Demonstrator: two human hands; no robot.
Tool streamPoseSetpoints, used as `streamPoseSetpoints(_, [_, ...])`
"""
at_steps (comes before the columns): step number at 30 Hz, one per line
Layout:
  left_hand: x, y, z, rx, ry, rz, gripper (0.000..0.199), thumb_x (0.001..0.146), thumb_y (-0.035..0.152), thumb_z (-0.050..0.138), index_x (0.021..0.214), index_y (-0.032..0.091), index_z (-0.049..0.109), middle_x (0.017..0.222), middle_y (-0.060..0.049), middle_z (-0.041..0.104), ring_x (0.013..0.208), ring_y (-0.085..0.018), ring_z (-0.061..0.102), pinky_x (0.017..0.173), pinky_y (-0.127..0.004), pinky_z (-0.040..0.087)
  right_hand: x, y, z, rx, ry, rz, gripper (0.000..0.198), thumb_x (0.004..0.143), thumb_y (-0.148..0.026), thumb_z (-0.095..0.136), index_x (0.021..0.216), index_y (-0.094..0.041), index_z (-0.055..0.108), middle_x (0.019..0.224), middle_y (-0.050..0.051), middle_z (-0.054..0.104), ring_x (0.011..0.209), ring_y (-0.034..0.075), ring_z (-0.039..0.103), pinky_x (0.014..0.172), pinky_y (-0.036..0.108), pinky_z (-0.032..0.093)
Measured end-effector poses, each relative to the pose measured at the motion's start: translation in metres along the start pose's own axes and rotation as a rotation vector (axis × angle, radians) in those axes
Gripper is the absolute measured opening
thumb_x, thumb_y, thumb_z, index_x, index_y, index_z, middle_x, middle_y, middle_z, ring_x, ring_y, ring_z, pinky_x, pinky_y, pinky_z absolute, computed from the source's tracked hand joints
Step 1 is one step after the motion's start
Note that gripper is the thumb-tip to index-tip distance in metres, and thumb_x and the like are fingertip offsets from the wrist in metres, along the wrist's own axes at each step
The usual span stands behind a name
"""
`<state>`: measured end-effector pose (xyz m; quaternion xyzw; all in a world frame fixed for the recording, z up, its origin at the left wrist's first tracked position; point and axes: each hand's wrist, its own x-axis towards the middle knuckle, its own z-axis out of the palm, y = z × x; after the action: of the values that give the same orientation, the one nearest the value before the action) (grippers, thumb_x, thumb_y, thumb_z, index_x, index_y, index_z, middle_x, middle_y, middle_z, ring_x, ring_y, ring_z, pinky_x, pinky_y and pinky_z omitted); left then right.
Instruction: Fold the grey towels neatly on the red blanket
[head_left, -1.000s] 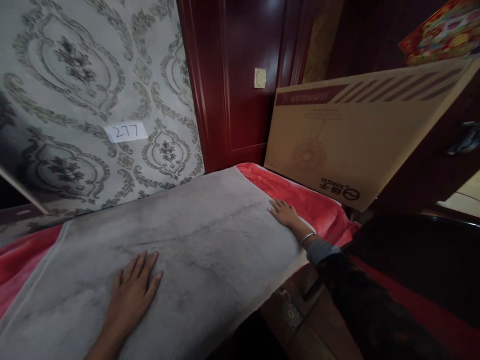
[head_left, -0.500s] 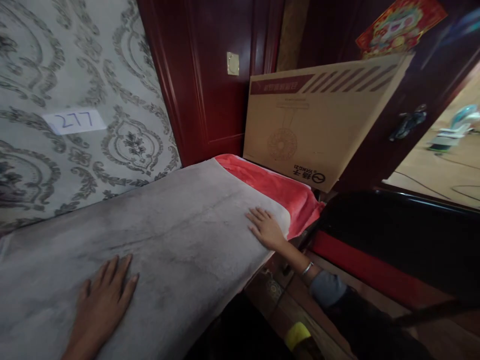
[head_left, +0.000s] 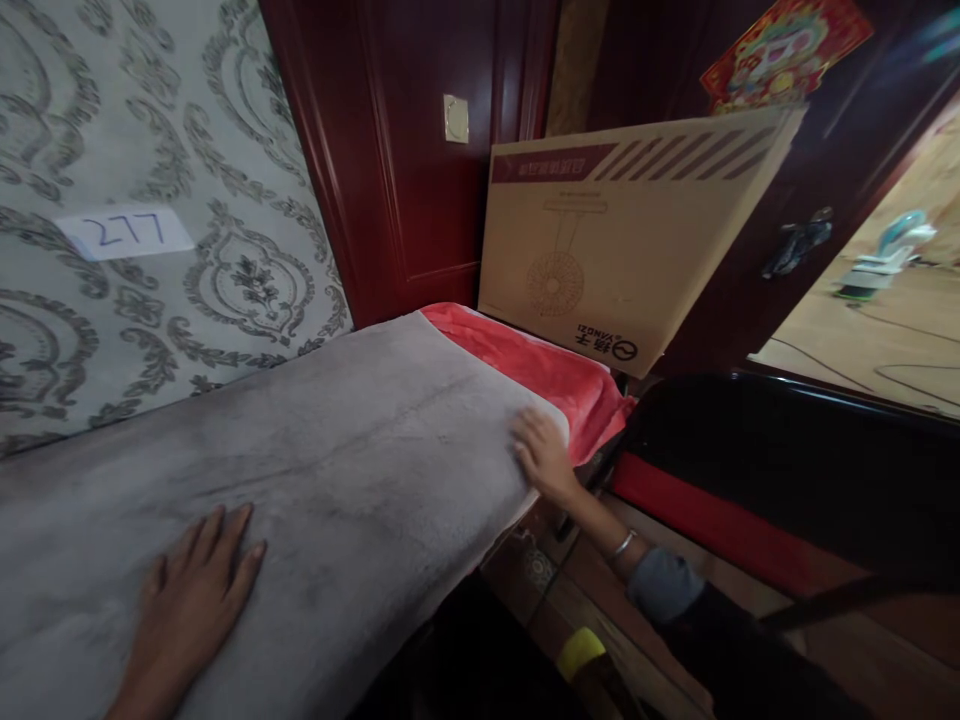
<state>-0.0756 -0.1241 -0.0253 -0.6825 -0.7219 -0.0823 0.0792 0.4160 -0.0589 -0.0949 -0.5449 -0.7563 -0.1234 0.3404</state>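
Note:
A grey plush cloth (head_left: 352, 470) lies spread over a long flat surface, with a faint crease running along it. Flat on the cloth at the lower left rests my left hand (head_left: 191, 590), fingers spread. Near the cloth's far right corner, my right hand (head_left: 541, 450) lies on it palm down, fingers stretched out and a little blurred. Beyond the grey edge, a red cloth (head_left: 540, 375) shows from underneath, its right end bunched and hanging over the corner. Neither hand grips anything.
A large cardboard box (head_left: 622, 240) leans behind the far end, against a dark red door (head_left: 427, 200). Patterned wallpaper (head_left: 247, 280) with a paper label "277" (head_left: 124, 233) runs along the left. At right stands a black, shiny-edged piece of furniture (head_left: 795, 470). A cable (head_left: 907, 375) crosses the floor.
My right hand has shifted slightly right relative to the cloth, closer to its far right edge. My left hand stays flat in about the same place. The view has turned slightly.

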Motion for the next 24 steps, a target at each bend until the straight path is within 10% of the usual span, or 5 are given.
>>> streamPoseSetpoints(4, [0.000, 0.000, -0.002, 0.008, -0.014, -0.004, 0.080, 0.090, 0.052, 0.013, 0.149, 0.007, 0.042, 0.156, -0.020, 0.040, 0.146, -0.037, 0.031, 0.117, -0.058, 0.024, -0.009, -0.027, 0.012, 0.025, -0.173, -0.090, 0.051, 0.100, -0.037, 0.033, 0.146, -0.024, 0.052, 0.151, 0.009, 0.051, 0.142, 0.026, 0.038, 0.118, 0.052, 0.025])
streamPoseSetpoints(11, [0.000, 0.002, -0.001, 0.021, 0.003, 0.001, 0.080, 0.091, 0.052, 0.011, 0.148, 0.008, 0.046, 0.154, -0.019, 0.043, 0.146, -0.036, 0.032, 0.117, -0.059, 0.025, -0.012, 0.017, -0.003, -0.008, -0.097, 0.139, 0.051, 0.099, -0.031, 0.029, 0.139, -0.021, 0.058, 0.145, 0.009, 0.056, 0.139, 0.027, 0.042, 0.116, 0.051, 0.026])
streamPoseSetpoints(16, [0.001, 0.000, 0.003, 0.012, 0.005, -0.003, 0.081, 0.089, 0.052, 0.014, 0.148, 0.006, 0.046, 0.155, -0.020, 0.042, 0.147, -0.037, 0.031, 0.117, -0.060, 0.024, 0.031, -0.003, -0.007, -0.100, -0.106, 0.307, 0.046, 0.099, -0.031, 0.035, 0.133, -0.022, 0.064, 0.147, 0.010, 0.054, 0.140, 0.030, 0.039, 0.116, 0.053, 0.025])
streamPoseSetpoints(24, [-0.007, 0.007, -0.004, 0.021, -0.015, -0.011, 0.065, 0.094, 0.041, 0.027, 0.148, 0.010, 0.046, 0.157, -0.018, 0.041, 0.147, -0.035, 0.032, 0.117, -0.059, 0.026, 0.091, -0.036, 0.015, -0.100, -0.499, 0.127, 0.059, 0.101, -0.047, 0.030, 0.155, -0.025, 0.037, 0.162, 0.009, 0.033, 0.148, 0.031, 0.030, 0.116, 0.053, 0.027])
